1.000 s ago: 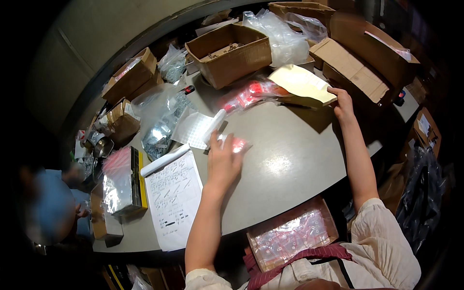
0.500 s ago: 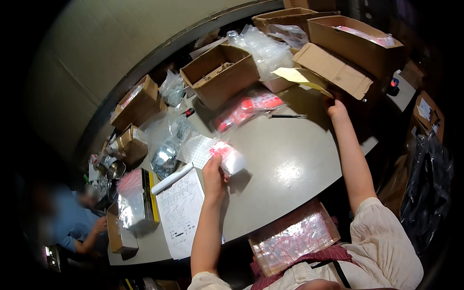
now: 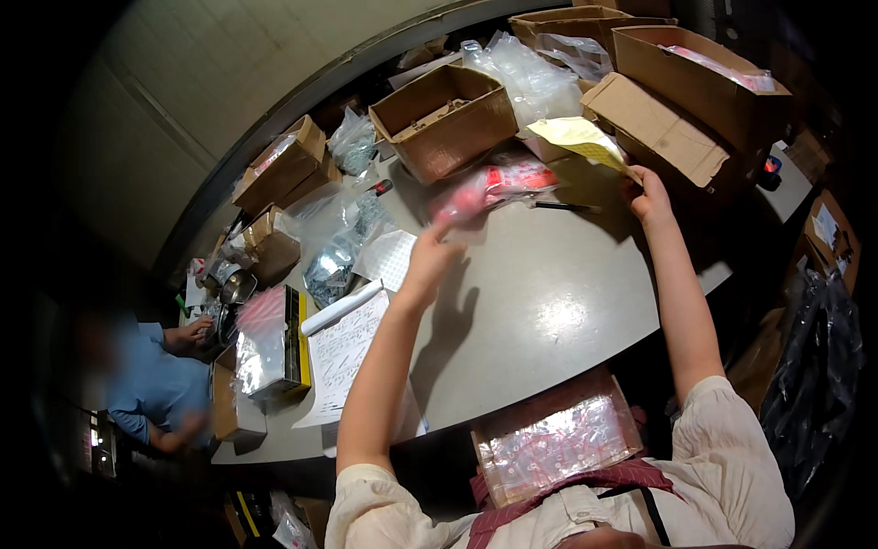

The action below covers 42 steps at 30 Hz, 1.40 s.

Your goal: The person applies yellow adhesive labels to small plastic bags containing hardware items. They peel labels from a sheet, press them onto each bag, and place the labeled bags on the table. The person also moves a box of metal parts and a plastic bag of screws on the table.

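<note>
My right hand [image 3: 651, 194] pinches the near corner of a yellow sheet of paper [image 3: 585, 137], which is lifted and curled over the table's far right. At the middle of the table my left hand [image 3: 432, 263] is raised, its fingers smeared by motion. Right at its fingertips is a blurred clear plastic bag with red print [image 3: 463, 203]; whether the fingers still grip it I cannot tell. The bag overlaps a pile of clear bags with red contents [image 3: 521, 177]. A black pen [image 3: 562, 207] lies beside that pile.
A written-on notepad [image 3: 343, 343] and a gridded white sheet [image 3: 386, 259] lie left of my hand. Clear bags of metal parts [image 3: 329, 273] and cardboard boxes [image 3: 445, 128] line the far edge. A box of clear bags [image 3: 558, 439] is against me. A person in blue [image 3: 160, 375] works at left.
My left hand has gone forward from near the notepad, carrying the red-printed bag to the pile. My right hand keeps hold of the yellow sheet. The view has shifted slightly.
</note>
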{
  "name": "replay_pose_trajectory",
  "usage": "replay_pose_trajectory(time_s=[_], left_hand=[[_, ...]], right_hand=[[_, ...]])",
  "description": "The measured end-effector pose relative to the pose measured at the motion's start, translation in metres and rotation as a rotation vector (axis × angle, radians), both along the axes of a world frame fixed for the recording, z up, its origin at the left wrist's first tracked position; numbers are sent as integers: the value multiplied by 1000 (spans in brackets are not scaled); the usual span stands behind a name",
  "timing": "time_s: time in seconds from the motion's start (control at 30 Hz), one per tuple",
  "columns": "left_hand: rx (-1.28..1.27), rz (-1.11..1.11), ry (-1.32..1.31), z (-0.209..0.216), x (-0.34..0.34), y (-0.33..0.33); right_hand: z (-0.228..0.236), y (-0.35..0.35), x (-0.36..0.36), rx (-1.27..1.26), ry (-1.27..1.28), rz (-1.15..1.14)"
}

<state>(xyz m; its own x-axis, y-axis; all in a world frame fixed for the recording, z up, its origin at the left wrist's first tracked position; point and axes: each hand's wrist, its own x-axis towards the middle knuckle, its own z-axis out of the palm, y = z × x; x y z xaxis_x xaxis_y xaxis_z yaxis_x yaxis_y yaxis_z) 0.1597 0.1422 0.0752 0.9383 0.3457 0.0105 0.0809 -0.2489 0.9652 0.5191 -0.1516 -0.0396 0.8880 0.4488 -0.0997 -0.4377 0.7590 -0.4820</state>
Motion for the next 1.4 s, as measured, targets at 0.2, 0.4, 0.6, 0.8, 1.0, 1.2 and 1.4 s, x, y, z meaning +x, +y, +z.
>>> replay_pose_trajectory(time_s=[0.2,0.4,0.6,0.8,1.0,1.2,1.4], left_hand=[[78,140,109,-35,-43,3],[416,-13,-155,15,-83,-46],[399,-37,-32,42,-111,-64],[102,-103,32,56,-124,-72],[-330,-635,-650,101,-163,-137],[-369,-887,-925,106,-163,-180],[-221,-1130,-804,90,-184,-164]], right_hand=[[74,40,-120,-357,-491,410],[74,52,-169,-399,-1110,155],[86,54,-193,-485,-1663,388],[89,48,-194,-514,-1468,684],[88,51,-201,-617,-1304,530],[79,56,-201,-626,-1266,605],[67,56,-196,-760,-1401,622]])
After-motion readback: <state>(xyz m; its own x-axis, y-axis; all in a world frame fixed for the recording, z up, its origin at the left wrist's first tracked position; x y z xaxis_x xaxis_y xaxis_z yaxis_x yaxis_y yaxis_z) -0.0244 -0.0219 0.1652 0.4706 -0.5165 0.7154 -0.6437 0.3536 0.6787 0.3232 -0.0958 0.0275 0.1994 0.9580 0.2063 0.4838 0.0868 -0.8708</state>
